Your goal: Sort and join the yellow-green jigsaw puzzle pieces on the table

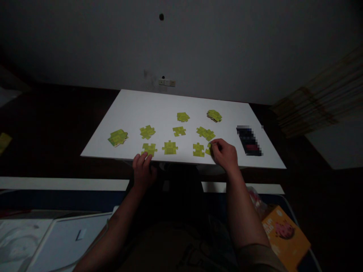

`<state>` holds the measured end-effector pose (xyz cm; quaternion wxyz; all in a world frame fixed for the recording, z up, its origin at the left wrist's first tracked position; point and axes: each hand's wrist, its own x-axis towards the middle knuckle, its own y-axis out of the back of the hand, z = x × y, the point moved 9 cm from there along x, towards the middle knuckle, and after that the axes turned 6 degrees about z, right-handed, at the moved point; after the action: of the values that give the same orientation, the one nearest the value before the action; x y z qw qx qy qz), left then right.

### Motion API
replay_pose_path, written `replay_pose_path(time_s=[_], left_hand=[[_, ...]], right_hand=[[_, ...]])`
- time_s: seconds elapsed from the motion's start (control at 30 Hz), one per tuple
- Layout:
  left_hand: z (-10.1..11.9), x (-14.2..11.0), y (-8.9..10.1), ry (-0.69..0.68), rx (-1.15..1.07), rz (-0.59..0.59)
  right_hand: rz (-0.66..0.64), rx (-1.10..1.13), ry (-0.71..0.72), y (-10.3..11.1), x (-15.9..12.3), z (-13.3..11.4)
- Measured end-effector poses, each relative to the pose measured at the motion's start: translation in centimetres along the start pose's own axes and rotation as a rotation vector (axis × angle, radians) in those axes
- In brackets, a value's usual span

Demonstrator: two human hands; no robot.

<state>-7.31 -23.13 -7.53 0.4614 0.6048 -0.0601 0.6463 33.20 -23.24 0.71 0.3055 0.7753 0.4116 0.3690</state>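
Yellow-green jigsaw puzzle pieces lie about the white table [153,105]. At the front edge my left hand [143,170] rests with its fingers stretched out, the tips at the lower side of one jigsaw piece [149,148]. My right hand [225,154] is closed in a pinch on a jigsaw piece [209,149], partly hidden by the fingers. Just left of it lies another jigsaw piece [198,149], and a further piece [170,147] sits between the hands. Behind the right hand is a small group of pieces [205,133].
Piles of pieces sit at the left [118,137], the back middle [183,116] and the back right [214,115]. A blurred dark object [249,141] lies on the table's right side. An orange box [286,236] is at lower right. The wall [198,45] stands behind the table.
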Motion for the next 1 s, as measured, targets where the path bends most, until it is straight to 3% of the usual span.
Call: replay_pose_path(time_s=[1.0], left_hand=[[0.04,0.01,0.02,0.005,0.031,-0.003]], right_hand=[[-0.001,-0.001,0.012,-0.04,-0.02,0.04]])
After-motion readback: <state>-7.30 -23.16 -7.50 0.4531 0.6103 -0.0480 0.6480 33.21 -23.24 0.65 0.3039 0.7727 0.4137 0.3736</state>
